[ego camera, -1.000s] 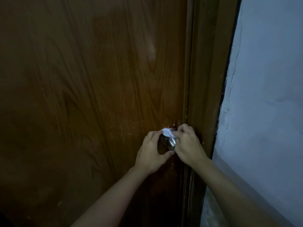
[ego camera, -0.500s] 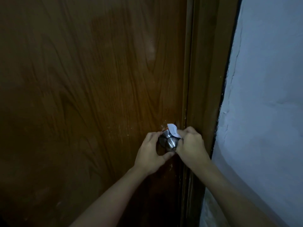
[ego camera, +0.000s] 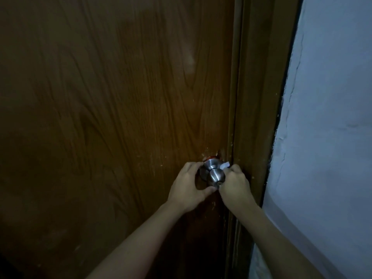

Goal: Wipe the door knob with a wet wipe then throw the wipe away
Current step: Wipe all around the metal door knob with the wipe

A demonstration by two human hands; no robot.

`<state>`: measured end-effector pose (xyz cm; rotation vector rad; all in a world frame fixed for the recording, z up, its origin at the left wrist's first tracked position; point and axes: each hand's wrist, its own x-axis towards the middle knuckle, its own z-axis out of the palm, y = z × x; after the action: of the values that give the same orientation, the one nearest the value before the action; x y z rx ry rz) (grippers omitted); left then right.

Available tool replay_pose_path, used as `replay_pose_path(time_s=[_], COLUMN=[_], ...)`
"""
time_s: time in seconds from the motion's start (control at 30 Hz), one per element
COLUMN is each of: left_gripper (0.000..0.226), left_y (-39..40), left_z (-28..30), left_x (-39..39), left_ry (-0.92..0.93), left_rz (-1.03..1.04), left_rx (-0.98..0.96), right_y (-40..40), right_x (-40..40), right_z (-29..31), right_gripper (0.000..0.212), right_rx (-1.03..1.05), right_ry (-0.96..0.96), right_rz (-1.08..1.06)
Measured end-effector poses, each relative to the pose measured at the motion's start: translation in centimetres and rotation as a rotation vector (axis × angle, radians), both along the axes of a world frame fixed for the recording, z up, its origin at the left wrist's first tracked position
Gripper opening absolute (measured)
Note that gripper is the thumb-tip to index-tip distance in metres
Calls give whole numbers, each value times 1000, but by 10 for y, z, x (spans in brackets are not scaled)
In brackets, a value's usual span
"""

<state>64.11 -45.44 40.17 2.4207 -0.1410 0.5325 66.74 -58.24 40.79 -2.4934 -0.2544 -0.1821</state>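
A round steel door knob (ego camera: 215, 175) sticks out of a dark wooden door (ego camera: 120, 117) near its right edge. My left hand (ego camera: 188, 186) curls around the knob's left side and underside, fingers touching the base and thumb under the knob. My right hand (ego camera: 235, 185) is closed on a small white wet wipe (ego camera: 225, 165), pressed against the knob's right side. Only a corner of the wipe shows above my fingers; the rest is hidden in my hand.
The wooden door frame (ego camera: 255, 117) runs vertically just right of the knob. A pale, cracked wall (ego camera: 330, 137) fills the right side. The room is dim.
The wipe has moved from the top of the knob down to its right side with my right hand. More of the bare steel knob now shows. My left hand has barely moved.
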Motion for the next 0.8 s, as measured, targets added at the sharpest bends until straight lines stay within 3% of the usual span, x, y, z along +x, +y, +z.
replay_pose_path(time_s=[0.1,0.23,0.33,0.47,0.57,0.63,0.7,0.8], left_gripper=[73,72,71,70,71,70,71,70], left_y=[0,0,0,0,0,2,5,11], left_z=[-1,0,1,0,0,0,2,3], left_x=[0,0,0,0,-1,-2,-2,-5], left_ry=[-7,-7,-6,-11,-8,4,40,111], left_rz=[6,-4,-8,-2,-10,-26,-54,-94], left_rx=[-11,-20,-15,-21,-30,-27,-11,-43], right_y=[-5,-9,-9,-9,-6,-3,0,-2], right_x=[-2,0,4,-3,-15,-21,-28,-36], right_z=[1,-2,-10,-17,-22,-25,-28,-32], right_gripper=[48,50,49,32,24,29,32,33], right_rx=[71,-61,6,409,1077,1340,1335,1073], right_ry=[-2,-308,-269,-55,448,573,465,19], right_rz=[8,177,200,111,145,133,9,-219])
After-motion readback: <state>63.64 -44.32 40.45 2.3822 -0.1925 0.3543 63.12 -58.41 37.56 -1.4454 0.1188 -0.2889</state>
